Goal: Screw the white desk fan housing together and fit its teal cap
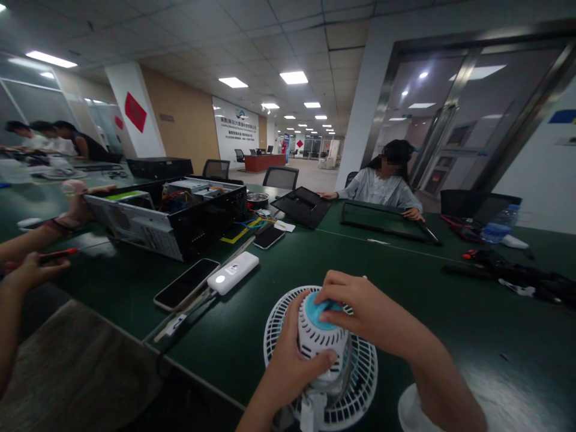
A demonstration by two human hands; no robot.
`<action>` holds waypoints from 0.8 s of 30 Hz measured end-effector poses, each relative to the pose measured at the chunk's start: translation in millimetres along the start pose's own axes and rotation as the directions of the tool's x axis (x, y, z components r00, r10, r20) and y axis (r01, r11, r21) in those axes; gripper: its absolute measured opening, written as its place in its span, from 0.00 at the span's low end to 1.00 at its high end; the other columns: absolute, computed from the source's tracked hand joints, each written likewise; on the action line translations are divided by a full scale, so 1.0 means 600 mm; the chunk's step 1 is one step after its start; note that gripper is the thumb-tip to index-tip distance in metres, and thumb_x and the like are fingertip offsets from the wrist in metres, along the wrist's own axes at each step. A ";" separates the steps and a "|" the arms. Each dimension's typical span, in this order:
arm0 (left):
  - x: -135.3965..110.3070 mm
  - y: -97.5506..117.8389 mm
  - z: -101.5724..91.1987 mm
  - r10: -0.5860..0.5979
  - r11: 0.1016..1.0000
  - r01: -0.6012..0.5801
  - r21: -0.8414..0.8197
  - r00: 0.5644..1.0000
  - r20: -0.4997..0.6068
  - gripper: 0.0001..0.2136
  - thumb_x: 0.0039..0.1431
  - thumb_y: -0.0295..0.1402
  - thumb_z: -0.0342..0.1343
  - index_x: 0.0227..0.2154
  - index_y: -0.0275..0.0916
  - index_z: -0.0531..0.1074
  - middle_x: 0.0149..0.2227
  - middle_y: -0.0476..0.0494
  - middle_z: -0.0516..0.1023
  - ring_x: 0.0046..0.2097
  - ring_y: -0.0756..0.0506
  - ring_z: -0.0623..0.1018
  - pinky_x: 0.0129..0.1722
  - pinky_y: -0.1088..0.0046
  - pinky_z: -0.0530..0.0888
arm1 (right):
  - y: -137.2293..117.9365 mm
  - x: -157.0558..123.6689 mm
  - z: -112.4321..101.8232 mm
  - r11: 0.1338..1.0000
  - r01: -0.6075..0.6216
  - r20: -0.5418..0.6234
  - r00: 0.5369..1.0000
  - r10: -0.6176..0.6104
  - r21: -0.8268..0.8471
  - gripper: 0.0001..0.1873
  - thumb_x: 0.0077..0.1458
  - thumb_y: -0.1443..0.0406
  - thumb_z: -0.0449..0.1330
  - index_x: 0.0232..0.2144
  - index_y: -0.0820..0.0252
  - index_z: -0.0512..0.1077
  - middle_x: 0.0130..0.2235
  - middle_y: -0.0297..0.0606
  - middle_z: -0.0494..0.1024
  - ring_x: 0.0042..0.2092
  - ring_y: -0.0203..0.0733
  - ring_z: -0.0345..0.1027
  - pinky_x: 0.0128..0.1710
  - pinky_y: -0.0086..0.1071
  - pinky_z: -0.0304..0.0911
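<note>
A white electric fan [320, 337] lies grille-down on the green table, its motor housing facing up toward me. My left hand [292, 360] is wrapped round the side of the housing, thumb across the front of it. On top of the housing sits a light blue knob [318, 312]. My right hand [348, 300] pinches this knob between thumb and fingers. Beneath the housing spreads the round white grille [366, 372], partly covered by my hands and the housing.
Left of the fan lie a white power bank [234, 272] and two phones [186, 285]. An opened computer case [166, 210] stands beyond them, with a neighbour's hand [33, 273] holding a screwdriver. Across the table, a person [382, 180] handles a black frame [387, 222]. A water bottle [500, 224] stands right.
</note>
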State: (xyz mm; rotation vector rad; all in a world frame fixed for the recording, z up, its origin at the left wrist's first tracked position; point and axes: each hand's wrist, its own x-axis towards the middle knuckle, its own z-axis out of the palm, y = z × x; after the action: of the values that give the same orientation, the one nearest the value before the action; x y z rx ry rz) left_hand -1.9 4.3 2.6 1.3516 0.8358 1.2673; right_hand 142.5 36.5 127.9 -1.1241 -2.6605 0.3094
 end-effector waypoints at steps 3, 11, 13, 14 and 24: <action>0.000 0.000 0.000 0.011 0.999 -0.011 0.039 1.000 -0.009 0.38 0.45 0.38 0.62 0.58 0.43 0.50 0.60 0.40 0.57 0.60 0.35 0.60 0.60 0.56 0.56 | -0.022 0.013 0.022 0.976 -0.135 -0.045 0.991 0.129 -0.169 0.07 0.57 0.66 0.55 0.36 0.61 0.71 0.35 0.39 0.75 0.35 0.41 0.71 0.34 0.32 0.61; 0.002 0.001 -0.002 0.022 0.999 -0.022 0.039 1.000 -0.005 0.38 0.45 0.37 0.63 0.58 0.43 0.50 0.59 0.40 0.59 0.60 0.36 0.60 0.61 0.56 0.54 | -0.034 0.021 0.032 0.916 -0.357 -0.157 0.930 0.331 -0.185 0.14 0.61 0.64 0.47 0.46 0.60 0.68 0.33 0.43 0.78 0.36 0.47 0.74 0.32 0.37 0.64; 0.001 0.001 -0.001 0.021 1.000 -0.021 0.015 1.000 -0.009 0.38 0.45 0.36 0.63 0.58 0.42 0.50 0.59 0.40 0.59 0.60 0.36 0.60 0.61 0.56 0.54 | -0.014 0.009 0.015 0.988 -0.148 -0.105 0.984 0.143 -0.041 0.13 0.60 0.69 0.49 0.43 0.58 0.71 0.39 0.41 0.76 0.41 0.42 0.71 0.41 0.35 0.63; 0.001 0.001 0.000 0.021 1.000 -0.021 0.006 1.000 -0.011 0.38 0.45 0.36 0.63 0.58 0.42 0.50 0.59 0.39 0.58 0.60 0.36 0.60 0.61 0.56 0.54 | -0.003 0.003 0.006 0.999 -0.036 -0.077 0.996 0.038 0.024 0.14 0.58 0.71 0.50 0.42 0.57 0.72 0.43 0.40 0.75 0.45 0.40 0.69 0.44 0.34 0.62; 0.001 0.001 0.000 0.027 1.000 -0.027 0.001 1.000 -0.011 0.39 0.44 0.39 0.63 0.58 0.42 0.50 0.59 0.39 0.59 0.60 0.35 0.61 0.60 0.55 0.55 | 0.040 -0.007 -0.009 0.953 0.178 0.057 0.979 -0.197 0.244 0.15 0.55 0.72 0.56 0.44 0.58 0.73 0.50 0.37 0.73 0.51 0.37 0.65 0.50 0.31 0.58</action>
State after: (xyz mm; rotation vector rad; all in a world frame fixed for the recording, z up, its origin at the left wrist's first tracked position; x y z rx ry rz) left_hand -1.6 4.8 3.2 1.3622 0.8285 1.2969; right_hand 163.1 50.6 125.9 -0.7955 -2.6835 0.6301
